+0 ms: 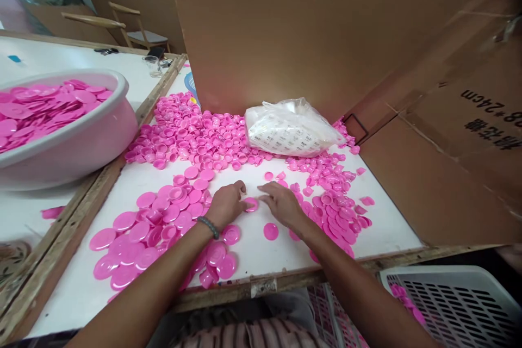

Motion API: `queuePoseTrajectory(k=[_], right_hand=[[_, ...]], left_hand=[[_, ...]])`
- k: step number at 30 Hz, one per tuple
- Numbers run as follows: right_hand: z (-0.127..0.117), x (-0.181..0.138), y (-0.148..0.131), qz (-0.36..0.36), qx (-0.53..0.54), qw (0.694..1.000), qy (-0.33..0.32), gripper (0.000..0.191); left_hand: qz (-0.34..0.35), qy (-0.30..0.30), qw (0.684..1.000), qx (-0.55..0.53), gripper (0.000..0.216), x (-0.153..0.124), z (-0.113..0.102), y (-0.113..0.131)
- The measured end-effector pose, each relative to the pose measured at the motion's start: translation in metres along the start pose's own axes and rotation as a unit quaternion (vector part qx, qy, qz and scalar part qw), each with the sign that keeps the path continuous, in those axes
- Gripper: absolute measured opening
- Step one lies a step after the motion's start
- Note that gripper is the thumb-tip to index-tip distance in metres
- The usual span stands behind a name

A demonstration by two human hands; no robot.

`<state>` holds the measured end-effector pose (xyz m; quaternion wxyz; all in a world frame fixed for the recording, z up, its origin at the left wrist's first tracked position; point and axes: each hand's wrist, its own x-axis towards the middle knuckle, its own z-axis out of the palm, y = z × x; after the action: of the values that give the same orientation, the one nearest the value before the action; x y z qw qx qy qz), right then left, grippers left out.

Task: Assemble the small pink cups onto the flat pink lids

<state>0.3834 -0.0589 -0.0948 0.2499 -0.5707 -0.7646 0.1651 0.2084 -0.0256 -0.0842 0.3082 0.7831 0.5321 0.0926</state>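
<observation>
My left hand (226, 204) and my right hand (281, 204) meet over a small pink plastic disc (250, 205) on the white table (253, 255). The left fingers are curled and pinch the disc's edge. The right fingers are stretched out, their tips touching the same disc. A bead bracelet sits on my left wrist. Flat pink discs (138, 234) lie spread to the left, more pink discs (338, 223) to the right, and one lone disc (271, 231) lies just below my right hand.
A heap of small pink caps (191, 136) fills the back of the table beside a clear plastic bag (289, 128). A white basin (81, 141) of pink discs stands at the left. Cardboard walls (428, 119) close the back and right. A slotted crate (457, 304) sits below right.
</observation>
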Motion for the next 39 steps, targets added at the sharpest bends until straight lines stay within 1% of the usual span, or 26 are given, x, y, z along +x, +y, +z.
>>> queuePoseTrajectory(k=[1,2,3,4,5,6,8,10,11,12,14,15,17,19,22,25,27,29,30,32,35,37,39], right_hand=[[-0.002,0.006,0.003,0.01,-0.018,0.999,0.037,0.023],[-0.004,0.013,0.006,0.021,-0.045,0.997,0.058,0.025],[-0.006,0.02,0.009,0.03,-0.077,0.995,0.06,0.025],[-0.007,0.028,0.013,0.038,-0.111,0.992,0.043,0.024],[-0.007,0.034,0.016,0.042,-0.14,0.989,0.013,0.022],[-0.006,0.039,0.019,0.045,-0.164,0.985,-0.019,0.019],[-0.002,0.041,0.024,0.05,-0.193,0.978,-0.067,0.01],[0.003,0.035,0.026,0.056,-0.193,0.977,-0.07,0.009],[0.004,0.03,0.026,0.056,-0.182,0.98,-0.057,0.008],[0.005,0.025,0.025,0.055,-0.164,0.984,-0.038,0.009],[0.003,0.015,0.024,0.052,-0.127,0.99,0.008,0.016],[0.002,0.011,0.024,0.053,-0.117,0.991,0.031,0.017],[-0.002,0.007,0.024,0.063,-0.118,0.989,0.061,0.015],[-0.004,0.006,0.025,0.081,-0.122,0.988,0.056,0.015],[-0.004,0.008,0.027,0.096,-0.094,0.991,0.017,0.011],[-0.003,0.008,0.027,0.081,-0.061,0.995,0.009,0.003],[-0.004,0.005,0.027,0.07,-0.055,0.995,0.032,0.007],[-0.006,0.002,0.027,0.077,-0.067,0.992,0.069,0.01],[-0.006,0.001,0.028,0.085,-0.077,0.99,0.076,0.008],[-0.006,0.0,0.028,0.096,-0.092,0.99,0.056,0.007],[-0.005,0.002,0.028,0.084,-0.097,0.992,0.012,0.02],[-0.007,0.001,0.025,0.063,-0.095,0.993,0.01,0.023],[-0.011,-0.003,0.022,0.044,-0.094,0.995,0.01,0.025]], left_hand=[[0.038,0.038,0.998,0.038,0.034,-0.003,0.001,0.002],[0.079,0.068,0.992,0.073,0.037,-0.005,0.002,0.003],[0.117,0.08,0.985,0.103,0.036,-0.006,0.003,0.005],[0.143,0.076,0.979,0.126,0.033,-0.008,0.005,0.006],[0.152,0.064,0.976,0.144,0.027,-0.009,0.006,0.007],[0.145,0.06,0.975,0.158,0.021,-0.01,0.008,0.008],[0.116,0.084,0.974,0.176,0.016,-0.015,0.01,0.01],[0.111,0.12,0.971,0.174,0.02,-0.024,0.013,0.014],[0.127,0.117,0.971,0.167,0.024,-0.029,0.015,0.017],[0.152,0.097,0.971,0.156,0.027,-0.033,0.019,0.02],[0.197,0.035,0.97,0.138,0.028,-0.038,0.029,0.027],[0.206,0.014,0.969,0.134,0.025,-0.038,0.034,0.029],[0.197,0.005,0.971,0.138,0.016,-0.036,0.043,0.031],[0.168,0.026,0.975,0.143,0.013,-0.031,0.046,0.029],[0.137,0.06,0.98,0.133,0.023,-0.028,0.043,0.026],[0.14,0.068,0.981,0.116,0.037,-0.029,0.039,0.026],[0.143,0.065,0.981,0.113,0.04,-0.027,0.038,0.029],[0.156,0.062,0.979,0.113,0.04,-0.022,0.037,0.033],[0.166,0.056,0.978,0.112,0.039,-0.018,0.038,0.035],[0.179,0.034,0.977,0.107,0.034,-0.01,0.039,0.039],[0.167,0.005,0.982,0.091,0.019,0.001,0.042,0.041],[0.152,0.007,0.984,0.088,0.011,0.004,0.042,0.037],[0.139,0.019,0.986,0.09,0.009,0.004,0.041,0.031]])
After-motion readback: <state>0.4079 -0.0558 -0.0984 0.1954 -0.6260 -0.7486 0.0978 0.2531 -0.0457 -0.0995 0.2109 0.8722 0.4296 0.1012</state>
